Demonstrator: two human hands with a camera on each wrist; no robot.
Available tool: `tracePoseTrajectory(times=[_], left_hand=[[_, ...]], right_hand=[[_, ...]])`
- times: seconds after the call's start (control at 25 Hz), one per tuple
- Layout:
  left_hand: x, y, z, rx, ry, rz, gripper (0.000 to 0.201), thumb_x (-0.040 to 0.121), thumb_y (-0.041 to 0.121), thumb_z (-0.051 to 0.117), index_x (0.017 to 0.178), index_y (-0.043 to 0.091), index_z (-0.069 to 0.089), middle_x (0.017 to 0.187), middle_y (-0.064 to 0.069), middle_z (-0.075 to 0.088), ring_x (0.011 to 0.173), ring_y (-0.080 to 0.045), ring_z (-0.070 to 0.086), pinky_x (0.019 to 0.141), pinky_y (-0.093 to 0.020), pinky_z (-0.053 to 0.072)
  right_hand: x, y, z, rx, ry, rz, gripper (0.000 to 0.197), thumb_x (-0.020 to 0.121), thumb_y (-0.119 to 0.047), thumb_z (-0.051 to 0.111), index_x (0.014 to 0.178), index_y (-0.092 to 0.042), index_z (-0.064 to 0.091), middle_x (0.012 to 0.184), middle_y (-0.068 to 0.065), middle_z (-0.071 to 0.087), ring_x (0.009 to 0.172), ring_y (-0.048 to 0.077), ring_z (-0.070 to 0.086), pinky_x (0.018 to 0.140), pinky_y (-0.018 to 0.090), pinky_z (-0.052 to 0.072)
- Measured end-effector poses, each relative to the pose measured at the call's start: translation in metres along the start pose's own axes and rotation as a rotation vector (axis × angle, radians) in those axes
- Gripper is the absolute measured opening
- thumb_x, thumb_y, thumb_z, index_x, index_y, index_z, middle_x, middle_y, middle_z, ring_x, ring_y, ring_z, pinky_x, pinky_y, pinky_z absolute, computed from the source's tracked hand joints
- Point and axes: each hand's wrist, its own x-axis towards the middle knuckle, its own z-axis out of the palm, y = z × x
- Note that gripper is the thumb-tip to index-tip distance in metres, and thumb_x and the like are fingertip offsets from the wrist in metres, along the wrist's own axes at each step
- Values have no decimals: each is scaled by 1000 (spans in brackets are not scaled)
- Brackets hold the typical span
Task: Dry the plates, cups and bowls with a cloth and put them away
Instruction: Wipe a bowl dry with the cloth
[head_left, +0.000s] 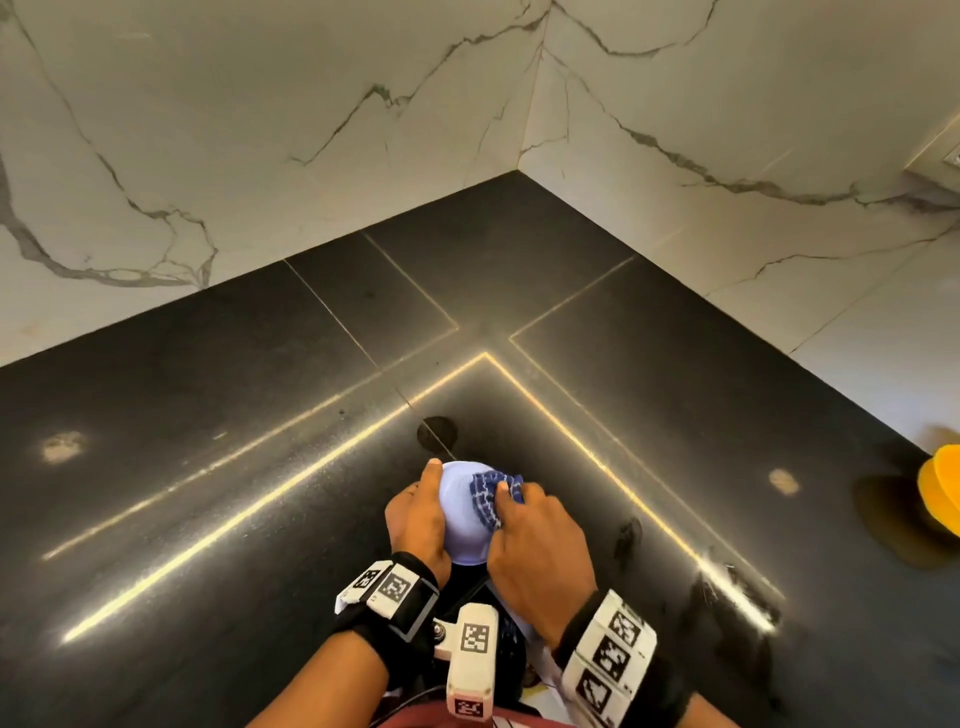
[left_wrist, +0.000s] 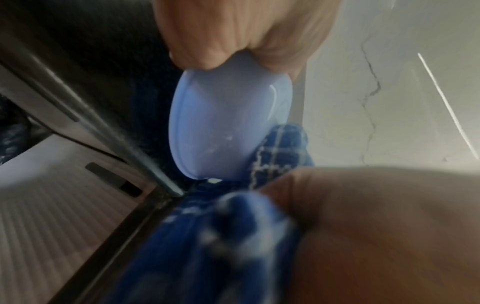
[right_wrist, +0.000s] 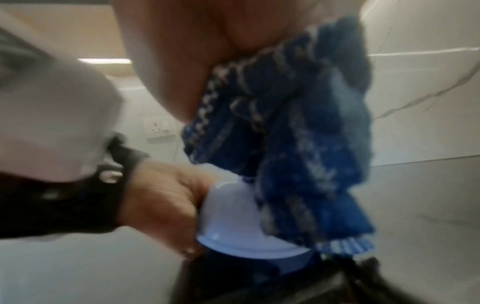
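Above the near counter (head_left: 208, 467) edge, the left hand (head_left: 418, 519) clamps the bowl (head_left: 465, 514), base facing up. Right hand (head_left: 535, 551), just right of it, pinches the cloth (head_left: 491, 491) against the bowl's right wall.

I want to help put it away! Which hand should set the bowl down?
Probably the left hand: it already grips the bowl, while the right hand is busy holding the cloth.
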Motion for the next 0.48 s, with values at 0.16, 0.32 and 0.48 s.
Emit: tracePoseTrajectory(times=[0.16, 0.32, 0.48], left_hand=[[3, 0, -3, -16, 3, -18, 35, 96, 33, 58, 94, -1, 67, 91, -23, 71, 85, -37, 69, 80, -49, 57], [8, -4, -6, -11, 23, -18, 34, 96, 32, 57, 98, 1, 71, 93, -22, 72, 88, -36, 69, 86, -50, 56], [8, -4, -7, -19, 10, -24, 32, 97, 34, 56, 93, 5, 69, 94, -21, 71, 88, -37, 69, 85, -52, 56]], right_hand=[[-13, -7, -1, -30, -40, -142, 50, 73, -30, 38, 111, -23, 71, 116, 2, 65, 90, 21, 66, 55, 26, 55], [17, -3, -12, -41, -117, -139, 49, 90, -26, 38, 138, -24, 48, 138, 0, 41, 112, 25, 47, 78, 37, 50], [-3, -7, -21, -115, -155, -153, 42, 91, -25, 41, 132, -21, 50, 128, 4, 43, 106, 25, 48, 77, 33, 45]])
